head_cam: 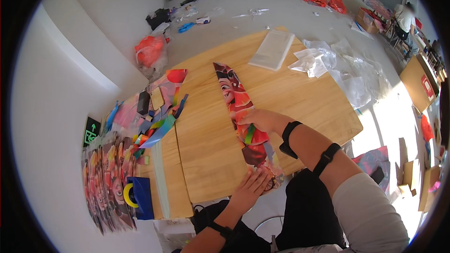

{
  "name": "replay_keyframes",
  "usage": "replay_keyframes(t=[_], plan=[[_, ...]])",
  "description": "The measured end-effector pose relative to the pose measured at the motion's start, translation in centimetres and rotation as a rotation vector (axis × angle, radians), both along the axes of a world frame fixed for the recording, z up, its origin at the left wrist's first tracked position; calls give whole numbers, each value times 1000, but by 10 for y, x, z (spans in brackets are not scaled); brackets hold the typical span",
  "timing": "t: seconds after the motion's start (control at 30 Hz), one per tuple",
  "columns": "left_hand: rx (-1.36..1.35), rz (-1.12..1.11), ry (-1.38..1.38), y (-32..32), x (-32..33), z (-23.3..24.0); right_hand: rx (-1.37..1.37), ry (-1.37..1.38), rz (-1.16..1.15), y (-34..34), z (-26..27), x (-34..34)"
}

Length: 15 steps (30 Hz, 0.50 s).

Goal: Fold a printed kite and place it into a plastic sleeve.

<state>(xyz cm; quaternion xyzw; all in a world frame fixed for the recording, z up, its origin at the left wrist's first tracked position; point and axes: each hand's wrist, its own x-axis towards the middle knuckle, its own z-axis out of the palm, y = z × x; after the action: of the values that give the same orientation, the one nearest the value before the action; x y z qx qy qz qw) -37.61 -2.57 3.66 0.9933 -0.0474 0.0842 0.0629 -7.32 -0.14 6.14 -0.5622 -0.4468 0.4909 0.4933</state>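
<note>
A long folded printed sheet, bright with a cartoon face and red and orange shapes, lies lengthwise on the wooden table. My left hand rests flat on its near end, by the table's front edge, fingers extended. Across its middle lies my right hand, fingertips at the sheet's left edge; whether it pinches the material is hidden. A green and yellow strip shows on the sheet just below the right hand. Black straps ring both my forearms.
Left are a blue tape dispenser, coloured ribbons, a phone and bagged printed pieces. Clear plastic sleeves and crumpled film lie at the far right. A person sits beyond, near cardboard boxes.
</note>
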Motion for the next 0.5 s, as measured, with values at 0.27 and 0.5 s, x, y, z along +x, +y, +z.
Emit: replay_keyframes(t=[0.27, 0.5], plan=[[-74, -69, 123, -24, -27, 13, 316, -642, 180, -21, -26, -11], [-224, -64, 229, -69, -81, 55, 72, -326, 288, -54, -34, -61]])
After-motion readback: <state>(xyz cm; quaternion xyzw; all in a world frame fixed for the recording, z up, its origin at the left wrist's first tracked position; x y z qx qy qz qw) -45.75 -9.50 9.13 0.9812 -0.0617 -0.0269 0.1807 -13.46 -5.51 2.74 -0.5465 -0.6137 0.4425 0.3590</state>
